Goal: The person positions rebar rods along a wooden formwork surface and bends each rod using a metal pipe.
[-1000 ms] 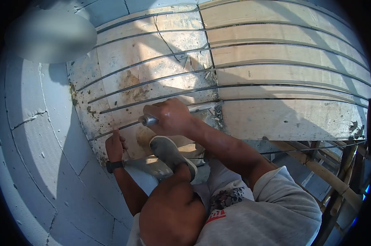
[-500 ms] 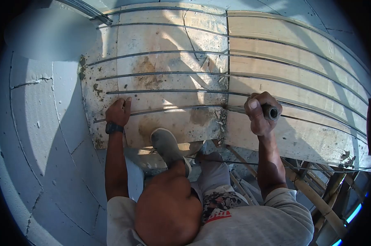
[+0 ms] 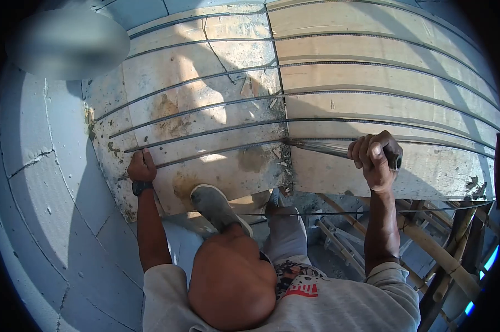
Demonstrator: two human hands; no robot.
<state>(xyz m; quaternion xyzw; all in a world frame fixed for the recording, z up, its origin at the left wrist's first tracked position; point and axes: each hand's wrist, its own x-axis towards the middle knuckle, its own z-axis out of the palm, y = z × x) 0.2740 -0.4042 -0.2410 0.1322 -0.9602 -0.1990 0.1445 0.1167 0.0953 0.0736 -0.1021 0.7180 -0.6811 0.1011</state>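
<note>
My left hand (image 3: 142,166) is closed around the nearest rebar (image 3: 216,154), close to its left end. Its fingertips lie beside the second rebar (image 3: 205,131). A dark watch sits on that wrist. In my right hand (image 3: 376,157), fingers wrapped round it, is a metal pipe (image 3: 324,148) with a hollow round end showing past my fist. The pipe's far tip meets the nearest rebar at the joint between two boards; how it engages the bar is too small to tell. My shoe (image 3: 214,205) rests at the near edge of the left board (image 3: 150,127).
Several more rebars run across the left board and the right plywood board (image 3: 338,177). Wood chips and a thin wire lie near the joint. A grey block wall (image 3: 29,193) stands on the left. Bamboo poles (image 3: 438,260) show below at the right.
The view has shifted, so the boards sit further left and slightly tilted. My right hand has moved right relative to the joint, and more of the pipe shows, slanting from the bar.
</note>
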